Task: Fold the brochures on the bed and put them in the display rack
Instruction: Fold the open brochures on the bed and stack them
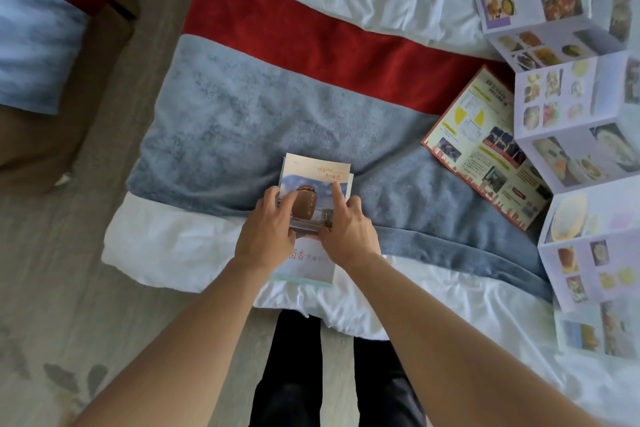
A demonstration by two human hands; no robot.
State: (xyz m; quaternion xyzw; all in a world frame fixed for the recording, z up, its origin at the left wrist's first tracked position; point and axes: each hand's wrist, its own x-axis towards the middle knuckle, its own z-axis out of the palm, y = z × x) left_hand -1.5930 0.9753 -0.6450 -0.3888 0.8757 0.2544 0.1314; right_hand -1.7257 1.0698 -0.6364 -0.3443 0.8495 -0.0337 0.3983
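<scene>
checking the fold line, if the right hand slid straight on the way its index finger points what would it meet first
Likely the folded brochure's top edge; the right hand already rests on it, pointing up-left. Beyond that lies the grey-blue blanket.

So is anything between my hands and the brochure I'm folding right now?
No. Both the left hand and right hand already rest directly on the folded brochure on the bed. The display rack isn't in view, so that path can't be judged.
</scene>
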